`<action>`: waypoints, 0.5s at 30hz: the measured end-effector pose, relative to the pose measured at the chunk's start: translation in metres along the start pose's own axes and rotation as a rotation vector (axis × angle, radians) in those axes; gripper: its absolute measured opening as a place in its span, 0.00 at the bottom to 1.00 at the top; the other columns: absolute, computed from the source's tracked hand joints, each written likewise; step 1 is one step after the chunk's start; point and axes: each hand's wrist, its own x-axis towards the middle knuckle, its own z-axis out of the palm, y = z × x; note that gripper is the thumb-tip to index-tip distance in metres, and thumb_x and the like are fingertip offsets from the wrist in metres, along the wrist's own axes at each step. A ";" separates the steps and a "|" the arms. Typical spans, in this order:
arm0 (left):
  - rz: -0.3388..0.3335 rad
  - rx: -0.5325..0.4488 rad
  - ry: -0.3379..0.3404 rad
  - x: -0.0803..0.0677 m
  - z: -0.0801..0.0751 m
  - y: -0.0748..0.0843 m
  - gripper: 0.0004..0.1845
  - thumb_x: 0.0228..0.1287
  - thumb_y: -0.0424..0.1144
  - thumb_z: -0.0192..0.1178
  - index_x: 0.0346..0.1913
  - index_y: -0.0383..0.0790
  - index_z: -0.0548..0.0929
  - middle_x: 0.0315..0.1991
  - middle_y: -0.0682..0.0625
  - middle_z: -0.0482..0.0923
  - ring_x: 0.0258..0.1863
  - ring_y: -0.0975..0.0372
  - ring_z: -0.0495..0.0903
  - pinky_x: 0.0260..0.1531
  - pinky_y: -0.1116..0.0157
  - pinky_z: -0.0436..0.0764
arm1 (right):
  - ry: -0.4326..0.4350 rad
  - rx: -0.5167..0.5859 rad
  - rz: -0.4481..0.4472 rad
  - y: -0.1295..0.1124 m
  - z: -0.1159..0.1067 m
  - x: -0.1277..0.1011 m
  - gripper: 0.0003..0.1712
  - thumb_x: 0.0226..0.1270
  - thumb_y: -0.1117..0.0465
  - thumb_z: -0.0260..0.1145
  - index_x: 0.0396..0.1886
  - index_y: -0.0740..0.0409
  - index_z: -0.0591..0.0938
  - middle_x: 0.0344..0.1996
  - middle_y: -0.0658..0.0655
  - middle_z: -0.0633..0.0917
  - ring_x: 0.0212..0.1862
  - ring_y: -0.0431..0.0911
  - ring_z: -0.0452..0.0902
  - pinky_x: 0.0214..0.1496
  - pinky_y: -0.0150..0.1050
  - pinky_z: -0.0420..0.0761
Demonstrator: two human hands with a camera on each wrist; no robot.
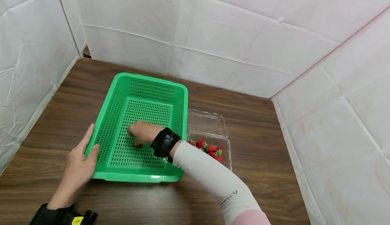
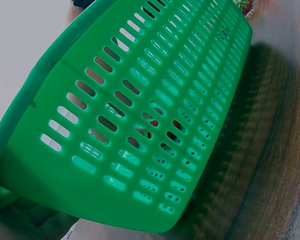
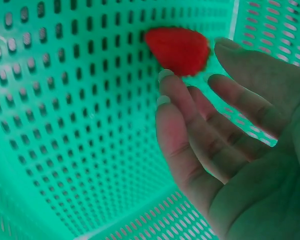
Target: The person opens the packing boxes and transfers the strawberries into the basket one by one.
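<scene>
A green slotted basket (image 1: 122, 83) stands on the wooden table. My left hand (image 1: 80, 162) grips its left rim, thumb over the edge and fingers along the outer wall (image 2: 140, 125). My right hand (image 1: 142, 132) reaches inside the basket, low over the floor. It lightly pinches a red strawberry (image 3: 178, 50) between the thumb and the fingertips (image 3: 165, 76). From the head view only a bit of that strawberry (image 1: 138, 145) shows under the hand. An open clear clamshell box (image 1: 226, 150) right of the basket holds several strawberries (image 1: 210, 148).
White padded walls close the table in at the back, left and right. The clamshell's lid (image 1: 205, 121) lies open behind it, against the basket's right wall. Bare wood (image 1: 259, 123) stretches to the right of the box and in front of the basket.
</scene>
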 end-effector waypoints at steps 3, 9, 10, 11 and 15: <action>-0.005 -0.011 -0.009 0.001 -0.001 -0.001 0.32 0.78 0.42 0.40 0.76 0.65 0.41 0.63 0.29 0.70 0.45 0.55 0.79 0.40 0.68 0.70 | 0.026 0.003 -0.031 0.001 -0.007 -0.005 0.25 0.69 0.61 0.64 0.65 0.54 0.74 0.63 0.52 0.77 0.62 0.41 0.74 0.56 0.28 0.74; -0.031 -0.035 -0.037 0.001 -0.002 -0.002 0.32 0.78 0.43 0.39 0.76 0.65 0.39 0.74 0.31 0.50 0.69 0.37 0.58 0.51 0.39 0.66 | 0.138 0.025 -0.103 -0.001 -0.027 -0.027 0.23 0.68 0.57 0.65 0.62 0.53 0.76 0.60 0.50 0.79 0.61 0.41 0.74 0.57 0.28 0.74; -0.030 -0.035 -0.036 0.001 -0.001 -0.002 0.32 0.78 0.43 0.39 0.76 0.65 0.39 0.74 0.30 0.50 0.69 0.36 0.58 0.50 0.39 0.66 | 0.157 0.027 -0.107 0.000 -0.030 -0.032 0.23 0.68 0.56 0.65 0.62 0.52 0.76 0.59 0.50 0.79 0.60 0.40 0.75 0.57 0.28 0.73; -0.031 -0.030 -0.035 0.002 -0.001 -0.001 0.32 0.78 0.44 0.39 0.76 0.65 0.39 0.74 0.30 0.50 0.68 0.36 0.58 0.50 0.39 0.66 | 0.173 0.037 -0.107 0.000 -0.033 -0.037 0.24 0.68 0.56 0.65 0.62 0.52 0.76 0.59 0.49 0.79 0.60 0.40 0.75 0.57 0.27 0.73; -0.031 -0.043 -0.038 0.002 -0.001 -0.001 0.31 0.78 0.44 0.38 0.76 0.66 0.39 0.74 0.31 0.50 0.69 0.36 0.58 0.50 0.38 0.66 | 0.246 0.051 -0.114 0.003 -0.040 -0.055 0.24 0.68 0.54 0.64 0.63 0.51 0.76 0.58 0.49 0.80 0.60 0.40 0.74 0.58 0.28 0.72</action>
